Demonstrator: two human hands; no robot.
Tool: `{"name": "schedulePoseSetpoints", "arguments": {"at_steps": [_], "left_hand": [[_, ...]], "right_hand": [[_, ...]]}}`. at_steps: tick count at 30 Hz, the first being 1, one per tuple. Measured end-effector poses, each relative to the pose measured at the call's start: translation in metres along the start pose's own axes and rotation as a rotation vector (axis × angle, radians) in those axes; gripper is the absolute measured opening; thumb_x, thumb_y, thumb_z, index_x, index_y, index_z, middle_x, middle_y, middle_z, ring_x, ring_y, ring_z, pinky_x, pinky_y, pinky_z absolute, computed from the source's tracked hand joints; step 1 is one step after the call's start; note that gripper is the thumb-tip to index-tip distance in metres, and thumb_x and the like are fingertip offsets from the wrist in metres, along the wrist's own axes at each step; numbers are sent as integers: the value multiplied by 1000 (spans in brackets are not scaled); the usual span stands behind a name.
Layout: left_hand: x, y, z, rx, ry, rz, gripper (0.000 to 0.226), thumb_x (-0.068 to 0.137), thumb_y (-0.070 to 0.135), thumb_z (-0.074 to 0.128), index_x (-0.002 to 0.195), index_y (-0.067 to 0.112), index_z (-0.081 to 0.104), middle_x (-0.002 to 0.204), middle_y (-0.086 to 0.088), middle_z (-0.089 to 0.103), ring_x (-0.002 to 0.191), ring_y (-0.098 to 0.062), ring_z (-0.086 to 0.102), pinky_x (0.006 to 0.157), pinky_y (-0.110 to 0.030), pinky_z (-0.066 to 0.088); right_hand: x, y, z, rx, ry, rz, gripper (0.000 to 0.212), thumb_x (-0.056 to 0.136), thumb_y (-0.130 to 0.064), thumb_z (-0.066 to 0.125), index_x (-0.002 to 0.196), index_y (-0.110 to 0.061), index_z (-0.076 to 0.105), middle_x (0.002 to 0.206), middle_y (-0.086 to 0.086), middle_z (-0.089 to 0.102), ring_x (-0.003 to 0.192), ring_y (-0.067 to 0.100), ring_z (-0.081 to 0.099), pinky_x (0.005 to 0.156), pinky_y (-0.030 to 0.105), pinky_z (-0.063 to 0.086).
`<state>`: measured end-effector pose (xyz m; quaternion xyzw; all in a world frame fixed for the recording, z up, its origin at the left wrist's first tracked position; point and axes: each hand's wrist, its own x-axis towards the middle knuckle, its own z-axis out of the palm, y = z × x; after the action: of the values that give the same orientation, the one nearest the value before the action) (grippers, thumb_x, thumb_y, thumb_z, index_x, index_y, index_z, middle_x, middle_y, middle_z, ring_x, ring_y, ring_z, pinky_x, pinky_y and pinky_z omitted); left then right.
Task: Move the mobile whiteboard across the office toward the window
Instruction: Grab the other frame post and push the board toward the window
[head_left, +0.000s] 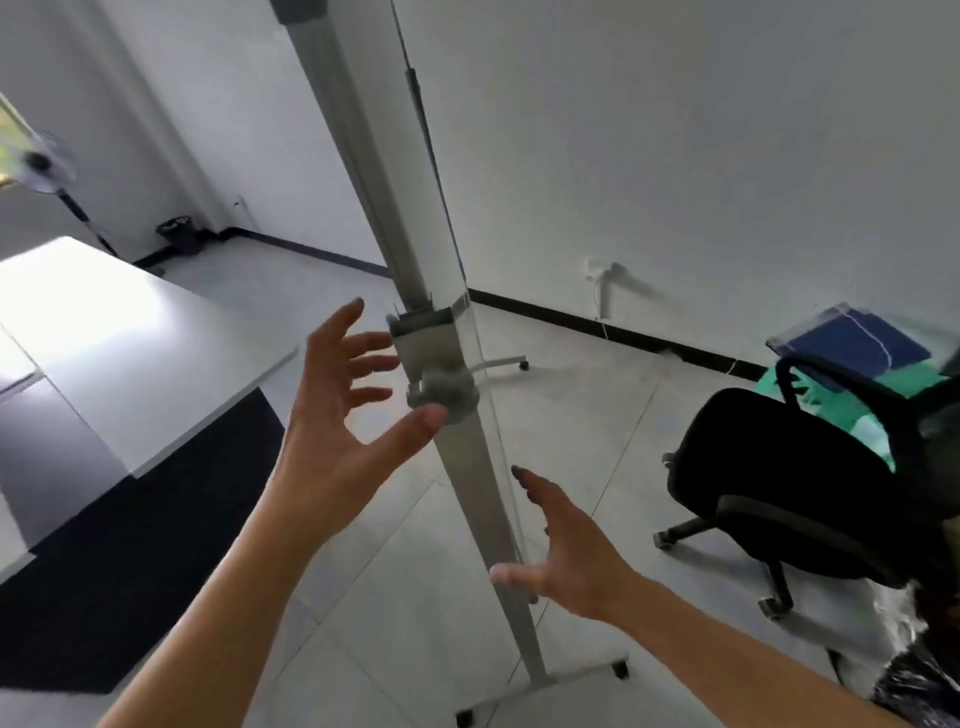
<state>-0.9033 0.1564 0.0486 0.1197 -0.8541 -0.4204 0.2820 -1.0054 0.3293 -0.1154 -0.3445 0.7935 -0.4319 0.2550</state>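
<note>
The mobile whiteboard (675, 156) stands edge-on right in front of me, its white panel filling the upper right. Its grey side post (467, 478) runs down to a wheeled foot (618, 667). A grey round knob (447, 392) sits on the post at mid height. My left hand (343, 410) is spread open just left of the knob, thumb tip almost touching it. My right hand (566, 551) is lower, open, fingers apart, close to the post's right side and gripping nothing.
A white desk (135, 343) stands at left over a dark floor mat (156, 561). A black office chair (800, 493) on casters is at right, with green and blue items (857, 343) behind it. A standing fan (47, 166) and a window are at far left.
</note>
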Motion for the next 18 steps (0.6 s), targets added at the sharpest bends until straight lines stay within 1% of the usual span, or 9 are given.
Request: {"name": "schedulePoseSetpoints", "arguments": {"at_steps": [2, 5, 6, 9, 10, 12, 14, 15, 18], "left_hand": [[10, 13, -1, 19, -11, 65, 95, 62, 63, 73, 141, 41, 25, 125, 17, 54, 115, -1, 57, 87, -14, 51], [22, 28, 11, 8, -2, 69, 89, 66, 50, 82, 139, 36, 30, 117, 20, 53, 105, -1, 60, 78, -10, 54], [26, 28, 16, -3, 4, 45, 84, 69, 46, 82, 136, 35, 33, 114, 18, 53, 101, -5, 62, 76, -13, 57], [39, 19, 25, -10, 22, 32, 63, 76, 38, 76, 125, 30, 38, 98, 9, 55, 84, -14, 64, 71, -33, 62], [43, 15, 26, -16, 24, 40, 58, 75, 38, 72, 121, 30, 38, 92, 7, 56, 78, -16, 64, 68, -36, 61], [51, 10, 27, -26, 31, 62, 51, 75, 37, 69, 115, 28, 38, 81, 9, 56, 67, -12, 61, 64, -36, 58], [62, 5, 25, -43, 18, 54, 55, 73, 42, 70, 116, 25, 39, 80, 7, 58, 68, -14, 63, 66, -40, 59], [70, 3, 24, -61, 5, 28, 60, 71, 47, 71, 117, 23, 41, 83, 3, 60, 73, -18, 66, 69, -44, 60], [96, -4, 24, -115, -20, -51, 69, 62, 53, 76, 114, 22, 44, 91, -8, 65, 80, -26, 69, 74, -48, 61]], "right_hand": [[14, -12, 15, 24, 10, -46, 109, 60, -57, 78, 145, -45, 12, 143, -24, 31, 128, 0, 37, 104, 24, 40], [26, -21, 39, 103, 158, -34, 107, 58, -60, 78, 144, -41, 16, 137, -22, 38, 119, 6, 46, 97, 24, 48], [30, -22, 45, 121, 216, -18, 106, 58, -60, 78, 144, -41, 18, 135, -23, 38, 117, 6, 47, 97, 25, 50], [48, -21, 57, 186, 324, 28, 98, 61, -56, 79, 141, -42, 25, 132, -21, 45, 112, 7, 53, 93, 24, 53], [55, -20, 58, 203, 332, 39, 95, 63, -52, 80, 141, -41, 27, 129, -19, 49, 107, 9, 56, 90, 22, 54], [67, -19, 56, 220, 324, 70, 90, 66, -40, 81, 140, -38, 31, 114, -18, 55, 93, 9, 60, 77, 15, 54], [77, -17, 52, 207, 311, 89, 82, 66, -28, 79, 136, -35, 37, 90, -20, 54, 77, 7, 58, 62, 14, 49], [82, -15, 50, 196, 308, 94, 79, 66, -24, 77, 135, -34, 39, 81, -18, 53, 72, 8, 57, 60, 15, 48], [98, -14, 44, 185, 277, 92, 79, 66, -20, 75, 135, -35, 39, 80, -17, 53, 74, 13, 58, 65, 22, 56]]}}
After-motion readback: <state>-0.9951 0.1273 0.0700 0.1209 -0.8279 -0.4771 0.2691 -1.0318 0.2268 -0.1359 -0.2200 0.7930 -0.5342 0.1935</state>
